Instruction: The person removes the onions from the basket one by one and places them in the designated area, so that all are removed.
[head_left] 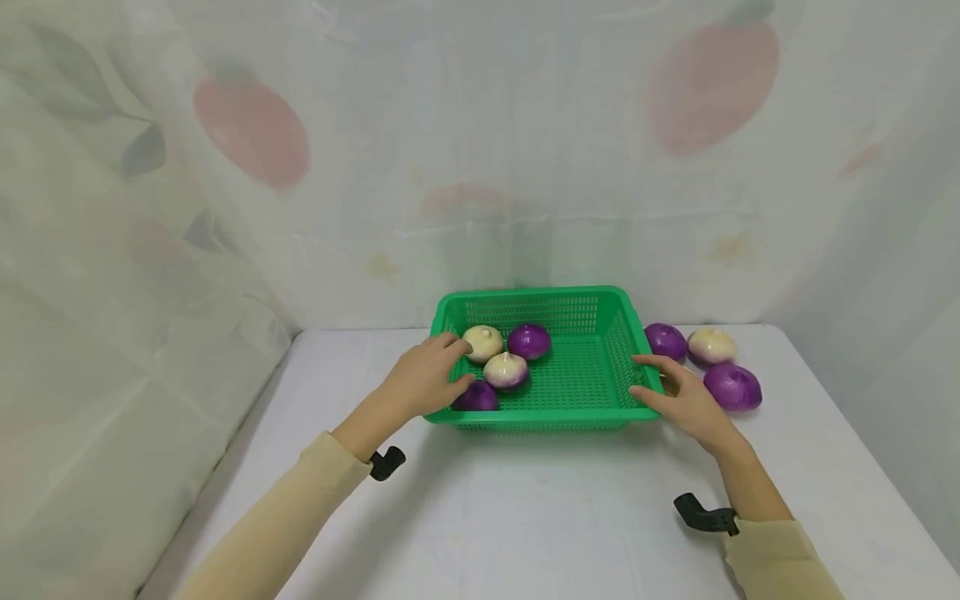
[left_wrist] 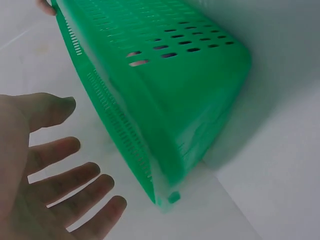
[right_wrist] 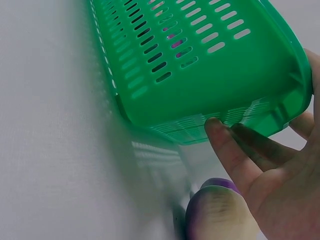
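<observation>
A green plastic basket (head_left: pixel 570 414) stands on the table with two cream-topped turnips (head_left: pixel 483 342) and two purple ones (head_left: pixel 529 342) in its left half. My left hand (head_left: pixel 429 377) hovers at the basket's left end. Its fingers are spread, and in the left wrist view a gap shows between the fingertips (left_wrist: pixel 118 202) and the rim. At the right end my right hand (head_left: pixel 692 406) grips the basket's rim. In the right wrist view some fingers (right_wrist: pixel 227 150) lie against the outside of the wall, while the thumb is partly out of frame.
Right of the basket, close to my right hand, lie two purple turnips (head_left: pixel 732 387) and a cream one (head_left: pixel 712 346). A white cloth covers the table (head_left: pixel 525 517). A printed curtain (head_left: pixel 480 150) hangs behind it and along its left side.
</observation>
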